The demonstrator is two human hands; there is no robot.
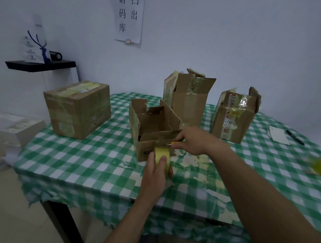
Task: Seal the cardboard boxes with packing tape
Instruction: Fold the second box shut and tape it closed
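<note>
Left hand (156,176) grips tape roll (162,155), thumb over the outer band and fingers wrapped round the back. The roll stands on edge near the front edge of the tabletop (70,161), touching or just off the front wall of the open box (156,125); can't tell which. Right hand (191,140) pinches a small cutter (172,143) with a yellow handle. Its blade points left at the tape strip above the roll.

Handling, judged: roll is light and stiff, and its outer face is slick, so hold it by the rim and core as it is held now. Loose tape is thin and sticky and folds onto itself if left slack, so it needs tension while being cut. The open box is light, worn cardboard with soft, torn flaps; press them flat by their edges. It will likely slide on the cloth when pushed.

Further out: sealed box (77,109) near back-left corner, tall box (188,100) with flaps up behind the open box, taped box (236,117) tilted toward the right. Pen (294,134) and paper (278,135) near right edge. Tape scraps litter the cloth.
</note>
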